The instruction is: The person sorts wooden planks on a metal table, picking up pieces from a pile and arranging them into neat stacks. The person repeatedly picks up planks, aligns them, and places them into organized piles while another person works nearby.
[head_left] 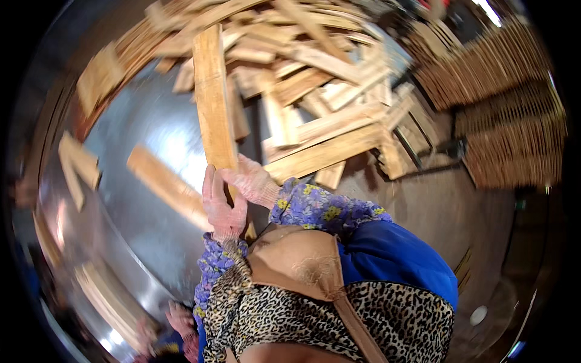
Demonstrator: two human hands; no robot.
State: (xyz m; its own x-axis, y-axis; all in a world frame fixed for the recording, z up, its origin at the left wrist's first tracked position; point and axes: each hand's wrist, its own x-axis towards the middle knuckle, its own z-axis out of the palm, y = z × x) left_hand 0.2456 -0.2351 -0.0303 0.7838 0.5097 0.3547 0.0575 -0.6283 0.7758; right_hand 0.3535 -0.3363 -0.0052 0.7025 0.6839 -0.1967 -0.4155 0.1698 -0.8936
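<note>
My left hand (224, 209) and my right hand (255, 180) wear pale pinkish knit gloves. Between them they grip the near end of a long wooden board (213, 100), which points away from me over the metal table (136, 115). The left fingers lie along the board's left edge, while the right hand closes on its right side. Another wooden board (166, 184) lies on the metal surface, its near end close to my left hand. Past my right hand, a large heap of loose boards (308, 88) spreads across the far side.
Tall stacks of thin wooden slats (508, 103) stand at the right. Two short wood pieces (78, 163) lie at the left. At the lower left, another person's hand (180, 317) is near a pale plank (109, 299). More boards (103, 75) line the far-left edge.
</note>
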